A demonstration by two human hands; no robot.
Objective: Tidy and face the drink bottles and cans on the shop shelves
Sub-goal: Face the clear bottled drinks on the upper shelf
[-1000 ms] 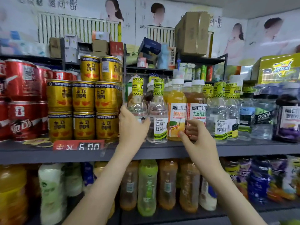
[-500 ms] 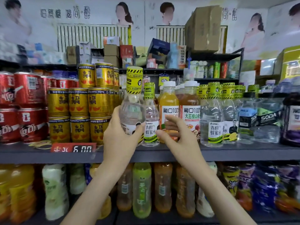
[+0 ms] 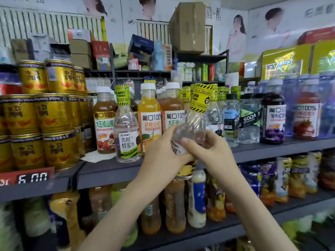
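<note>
A clear water bottle with a yellow-and-black hazard-striped neck wrap is off the shelf and tilted to the right, in front of the juice row. My left hand grips its lower body from the left. My right hand holds it from the right, fingers curled across its front. A matching clear bottle stands upright on the grey shelf. Beside it stand juice bottles with white caps: a brown one, an orange one and another brown one, partly hidden by the held bottle.
Gold cans are stacked three high at the left, above a red price tag. Soda water bottles and a dark grape juice bottle fill the shelf's right. The lower shelf holds a crowded row of bottles. Boxes sit up behind.
My left hand lifted the clear bottle off the shelf and carried it rightward. My right hand left the juice bottle and took hold of the clear bottle. The bottle now tilts right.
</note>
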